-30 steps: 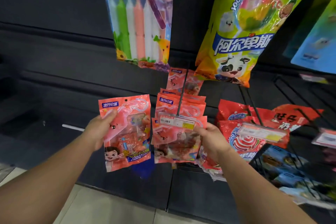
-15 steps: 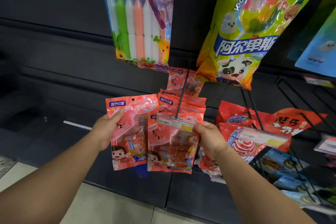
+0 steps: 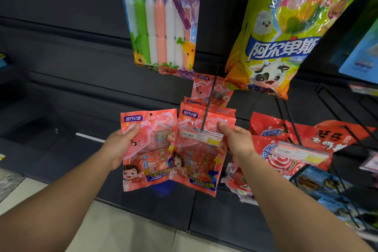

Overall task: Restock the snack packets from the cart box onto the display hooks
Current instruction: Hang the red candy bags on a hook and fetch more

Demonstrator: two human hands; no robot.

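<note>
Two pink snack packets held up at a dark display hook.

The left hand [image 3: 116,147] grips a glossy pink plastic snack packet [image 3: 148,149] by its left edge, thumb on the front, just left of the thin dark metal hook [image 3: 208,106]. The right hand [image 3: 238,139] pinches the upper right corner of a second pink packet [image 3: 199,159], which hangs on that hook at the front of a row of like packets [image 3: 210,93]. A clear price tag [image 3: 200,135] at the hook's near end covers part of its front. Above hang a blue pouch of coloured jelly sticks [image 3: 161,18] and a yellow-green lollipop bag [image 3: 290,26]; red candy bags [image 3: 286,149] hang to the right.
</note>
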